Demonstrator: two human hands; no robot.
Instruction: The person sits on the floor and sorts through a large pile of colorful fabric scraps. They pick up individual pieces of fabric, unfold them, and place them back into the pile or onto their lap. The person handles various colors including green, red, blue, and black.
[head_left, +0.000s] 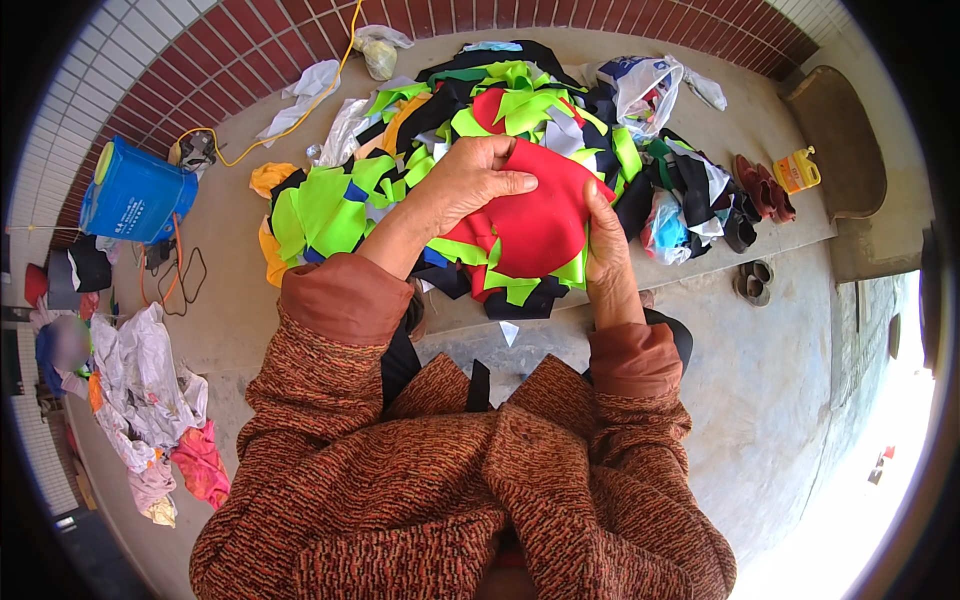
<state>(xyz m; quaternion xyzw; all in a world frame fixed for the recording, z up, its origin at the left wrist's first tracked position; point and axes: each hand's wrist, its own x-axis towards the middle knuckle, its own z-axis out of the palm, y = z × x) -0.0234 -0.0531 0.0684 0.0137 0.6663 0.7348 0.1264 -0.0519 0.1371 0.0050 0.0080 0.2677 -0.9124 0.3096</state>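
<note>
A red fabric piece (544, 210) with a rounded lower edge is stretched between my two hands, above a heap of scraps. My left hand (480, 180) pinches its upper left part, thumb lying on top. At its right edge, my right hand (606, 232) grips it with the thumb in front and the fingers mostly hidden behind. Beneath and around it spreads the heap of fabric scraps (322, 210), lime green, black, red, grey, blue and orange. Some red pieces lie just under the held one, by my left wrist.
Left are a blue tank (139, 191), a yellow cable (300, 124) and crumpled pale sheeting (142, 360). Behind the heap stands a filled white plastic bag (645, 94). Right are dark red shoes (763, 189), a yellow jug (796, 171) and a low step edge across the concrete floor.
</note>
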